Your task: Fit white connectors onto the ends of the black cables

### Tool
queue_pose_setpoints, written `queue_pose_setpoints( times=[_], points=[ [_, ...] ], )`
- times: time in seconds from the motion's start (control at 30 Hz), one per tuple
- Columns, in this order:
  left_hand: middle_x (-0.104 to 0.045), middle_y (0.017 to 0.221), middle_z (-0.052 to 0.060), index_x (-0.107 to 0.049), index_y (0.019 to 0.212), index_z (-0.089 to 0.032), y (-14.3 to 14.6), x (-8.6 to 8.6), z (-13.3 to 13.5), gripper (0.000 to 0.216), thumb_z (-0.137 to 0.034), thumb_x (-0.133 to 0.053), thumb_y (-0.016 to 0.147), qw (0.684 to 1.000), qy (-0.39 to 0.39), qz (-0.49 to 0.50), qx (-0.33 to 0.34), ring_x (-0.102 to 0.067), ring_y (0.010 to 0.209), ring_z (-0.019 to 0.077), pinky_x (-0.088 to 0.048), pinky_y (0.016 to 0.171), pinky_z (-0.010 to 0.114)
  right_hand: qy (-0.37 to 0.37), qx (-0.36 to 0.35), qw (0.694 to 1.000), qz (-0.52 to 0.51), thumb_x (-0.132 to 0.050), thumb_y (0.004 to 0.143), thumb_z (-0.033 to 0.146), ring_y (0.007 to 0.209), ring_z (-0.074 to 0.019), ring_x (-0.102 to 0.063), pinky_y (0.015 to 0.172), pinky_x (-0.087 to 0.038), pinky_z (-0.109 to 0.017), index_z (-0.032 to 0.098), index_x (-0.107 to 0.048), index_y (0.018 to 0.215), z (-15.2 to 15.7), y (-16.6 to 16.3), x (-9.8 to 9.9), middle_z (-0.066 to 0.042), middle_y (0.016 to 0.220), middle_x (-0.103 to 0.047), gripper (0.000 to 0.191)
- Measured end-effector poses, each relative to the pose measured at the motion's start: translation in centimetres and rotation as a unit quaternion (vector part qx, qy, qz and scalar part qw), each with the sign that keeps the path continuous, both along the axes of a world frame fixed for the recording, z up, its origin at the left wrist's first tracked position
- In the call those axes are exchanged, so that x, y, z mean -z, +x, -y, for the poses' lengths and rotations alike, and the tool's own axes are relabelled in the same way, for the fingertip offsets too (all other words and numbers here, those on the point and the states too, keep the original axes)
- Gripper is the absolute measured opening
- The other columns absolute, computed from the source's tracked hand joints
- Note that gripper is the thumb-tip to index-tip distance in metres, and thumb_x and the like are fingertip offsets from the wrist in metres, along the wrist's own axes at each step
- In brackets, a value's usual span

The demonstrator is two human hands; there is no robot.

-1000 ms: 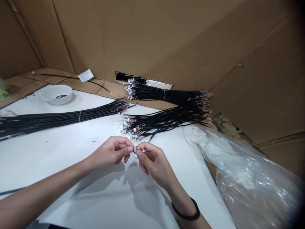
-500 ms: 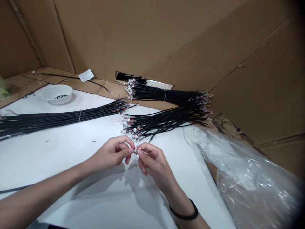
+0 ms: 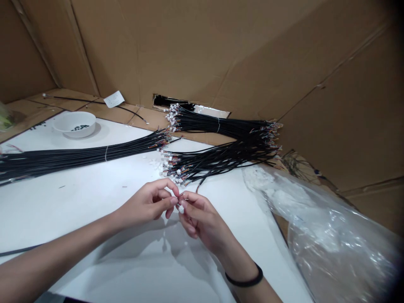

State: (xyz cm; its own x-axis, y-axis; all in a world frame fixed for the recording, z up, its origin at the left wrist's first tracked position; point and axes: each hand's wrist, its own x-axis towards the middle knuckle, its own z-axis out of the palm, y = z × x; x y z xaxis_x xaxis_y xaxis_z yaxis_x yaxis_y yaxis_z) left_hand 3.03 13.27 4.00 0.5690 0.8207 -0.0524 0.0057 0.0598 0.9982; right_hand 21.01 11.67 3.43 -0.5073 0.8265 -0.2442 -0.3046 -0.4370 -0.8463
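Note:
My left hand pinches, between thumb and index finger, fine wire ends near a small white connector. Facing it, my right hand has its thumb and fingers closed on the thin wires of a black cable, whose end runs out behind that hand. The connector sits at the meeting fingertips, just below them. How the wires enter it is too small to make out. Just beyond both hands lies a loose pile of black cables with white connectors at their left ends.
A tied cable bundle crosses the white table at left; another bundle lies at the back. Beside them are a white bowl with small dark pieces, a paper label, a plastic bag at right and cardboard walls.
My right hand has turned slightly and its lower fingers have drawn in towards the left. The white connector now shows more plainly below the fingertips. My left hand has hardly moved.

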Motion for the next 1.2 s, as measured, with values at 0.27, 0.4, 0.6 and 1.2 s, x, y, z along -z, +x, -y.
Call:
queue_pose_setpoints(
  times=[0.27,0.4,0.6,1.2],
  points=[
    [-0.056,0.069,-0.003,-0.054,0.088,-0.016,0.1,-0.2,0.6,0.013,-0.028,-0.057,0.091,0.994,0.107,0.005,-0.035,-0.037,0.048,0.0048,-0.028,0.044,0.016,-0.024,0.025,0.999,-0.035,-0.076,0.075,0.039,0.033,-0.0016,-0.034,0.032,-0.021,-0.015,0.016,-0.056,0.075,0.1,-0.5,-0.1,0.005,0.057,-0.056,0.030],
    [-0.050,0.067,-0.004,-0.060,0.083,-0.014,0.1,-0.1,0.5,0.006,-0.019,-0.061,0.086,0.986,0.159,-0.011,-0.049,-0.031,0.047,0.0034,-0.023,0.042,0.017,-0.037,0.051,0.998,-0.018,-0.079,0.070,0.039,0.032,-0.0026,-0.034,0.031,-0.022,-0.015,0.017,-0.055,0.072,0.1,-0.6,-0.4,0.009,0.048,-0.045,0.032],
    [-0.047,0.059,-0.006,-0.063,0.077,-0.013,0.3,-0.2,0.3,0.009,-0.016,-0.063,0.085,0.980,0.184,-0.032,-0.064,-0.029,0.045,0.0033,-0.023,0.041,0.017,-0.024,0.073,0.997,0.032,-0.074,0.069,0.034,0.032,-0.0036,-0.036,0.031,-0.026,-0.016,0.016,-0.058,0.067,0.2,-0.6,-0.5,0.008,0.047,-0.046,0.025],
    [-0.061,0.085,0.005,-0.057,0.070,-0.013,0.2,0.0,0.2,0.019,-0.019,-0.062,0.087,0.975,0.205,-0.017,-0.086,-0.048,0.048,0.0037,-0.042,0.039,0.015,0.193,0.091,0.938,0.274,-0.068,0.075,0.034,0.045,-0.0081,-0.045,0.040,-0.032,-0.020,0.016,-0.058,0.069,0.5,-0.3,-1.6,0.001,0.060,-0.054,0.022]
  ],
)
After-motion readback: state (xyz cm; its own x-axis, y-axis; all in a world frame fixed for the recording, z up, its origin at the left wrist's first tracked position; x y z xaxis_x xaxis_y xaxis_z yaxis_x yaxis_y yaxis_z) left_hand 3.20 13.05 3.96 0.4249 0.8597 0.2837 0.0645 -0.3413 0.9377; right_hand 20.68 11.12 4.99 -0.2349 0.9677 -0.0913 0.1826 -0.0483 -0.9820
